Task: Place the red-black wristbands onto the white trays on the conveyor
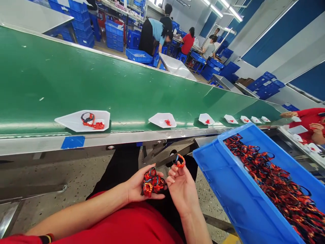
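Note:
My left hand (pixel 135 184) is cupped palm up over my lap, holding a bunch of small red, orange and black looped bands (pixel 152 183). Close beside it, my right hand (pixel 181 189) pinches a single orange and dark looped band (pixel 180 160) between thumb and fingertips. Beyond my hands, a white pointed tray (pixel 72 121) on the green conveyor belt (pixel 127 88) carries a black and red band (pixel 87 118) and small red pieces (pixel 99 125). Another white tray (pixel 157 119), nearly in front of me, has only small red pieces in it.
To my right, a blue crate (pixel 215 169) is heaped with similar bands (pixel 274 179). Several smaller-looking white trays line the belt's near edge to the right. A person in red (pixel 308 125) works at the far right; others work in the background among blue crates (pixel 114 34).

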Available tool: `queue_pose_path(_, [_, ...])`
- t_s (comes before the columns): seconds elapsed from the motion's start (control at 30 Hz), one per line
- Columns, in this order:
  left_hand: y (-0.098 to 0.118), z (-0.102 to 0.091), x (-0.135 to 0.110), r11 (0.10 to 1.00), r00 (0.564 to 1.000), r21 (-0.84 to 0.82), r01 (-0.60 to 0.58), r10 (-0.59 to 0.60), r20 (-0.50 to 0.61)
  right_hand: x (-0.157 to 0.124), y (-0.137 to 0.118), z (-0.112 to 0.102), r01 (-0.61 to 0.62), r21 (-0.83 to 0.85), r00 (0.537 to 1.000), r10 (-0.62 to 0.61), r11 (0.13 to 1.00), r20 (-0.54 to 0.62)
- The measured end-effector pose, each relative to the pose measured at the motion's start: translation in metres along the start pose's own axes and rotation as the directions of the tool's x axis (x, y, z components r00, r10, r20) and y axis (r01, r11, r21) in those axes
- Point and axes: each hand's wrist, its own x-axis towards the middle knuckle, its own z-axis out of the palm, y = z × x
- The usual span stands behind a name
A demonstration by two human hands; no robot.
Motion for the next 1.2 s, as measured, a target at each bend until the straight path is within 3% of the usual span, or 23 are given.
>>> queue_pose_path(0.13, [0.006, 0.001, -0.002, 0.995, 0.997, -0.066, -0.07, 0.069, -0.014, 0.004, 0.001, 0.006, 0.043, -0.145, 0.999, -0.042, 0.988, 0.01])
queue_pose_path(0.2, [0.008, 0.004, -0.004, 0.99, 0.994, -0.089, -0.108, 0.108, 0.004, 0.009, -0.003, 0.016, 0.198, -0.37, 0.98, -0.192, 0.908, 0.053])
queue_pose_path(0.23, [0.01, 0.005, -0.005, 0.986, 0.991, -0.1, -0.13, 0.132, 0.019, 0.014, -0.006, 0.024, 0.315, -0.512, 0.947, -0.298, 0.799, 0.117])
queue_pose_path(0.3, [0.012, 0.008, -0.007, 0.977, 0.982, -0.121, -0.175, 0.181, 0.044, 0.028, -0.014, 0.046, 0.534, -0.73, 0.823, -0.46, 0.428, 0.333])
queue_pose_path(0.37, [0.015, 0.011, -0.01, 0.965, 0.972, -0.148, -0.217, 0.228, 0.061, 0.047, -0.023, 0.07, 0.636, -0.771, 0.68, -0.485, 0.018, 0.55])
queue_pose_path(0.4, [0.016, 0.012, -0.012, 0.959, 0.967, -0.163, -0.231, 0.245, 0.071, 0.057, -0.026, 0.081, 0.648, -0.749, 0.627, -0.464, -0.136, 0.626])
queue_pose_path(0.47, [0.018, 0.015, -0.015, 0.95, 0.958, -0.188, -0.249, 0.271, 0.098, 0.073, -0.031, 0.098, 0.647, -0.696, 0.567, -0.414, -0.312, 0.712])
queue_pose_path(0.53, [0.02, 0.016, -0.019, 0.942, 0.949, -0.203, -0.268, 0.294, 0.11, 0.079, -0.032, 0.103, 0.64, -0.67, 0.553, -0.379, -0.377, 0.742])
queue_pose_path(0.63, [0.023, 0.015, -0.021, 0.929, 0.939, -0.212, -0.302, 0.329, 0.103, 0.061, -0.029, 0.087, 0.64, -0.689, 0.597, -0.344, -0.34, 0.725])
queue_pose_path(0.73, [0.026, 0.013, -0.018, 0.925, 0.936, -0.214, -0.313, 0.339, 0.098, 0.028, -0.024, 0.056, 0.638, -0.735, 0.704, -0.213, -0.231, 0.678])
queue_pose_path(0.8, [0.026, 0.012, -0.013, 0.93, 0.94, -0.204, -0.306, 0.329, 0.087, 0.011, -0.017, 0.036, 0.63, -0.748, 0.746, -0.105, -0.211, 0.658])
queue_pose_path(0.93, [0.023, 0.012, -0.005, 0.944, 0.952, -0.174, -0.279, 0.296, 0.08, 0.0, -0.003, 0.012, 0.615, -0.75, 0.759, -0.073, -0.244, 0.647])
queue_pose_path(1.0, [0.019, 0.013, -0.004, 0.95, 0.956, -0.161, -0.267, 0.282, 0.077, 0.002, 0.002, 0.007, 0.606, -0.772, 0.769, -0.107, -0.195, 0.631])
queue_pose_path(1.1, [0.015, 0.014, -0.006, 0.952, 0.96, -0.161, -0.262, 0.274, 0.055, 0.006, 0.004, 0.0, 0.551, -0.834, 0.83, -0.132, 0.033, 0.543])
queue_pose_path(1.2, [0.014, 0.014, -0.009, 0.945, 0.956, -0.178, -0.273, 0.287, 0.055, 0.007, 0.001, -0.005, 0.363, -0.814, 0.928, -0.092, 0.454, 0.362])
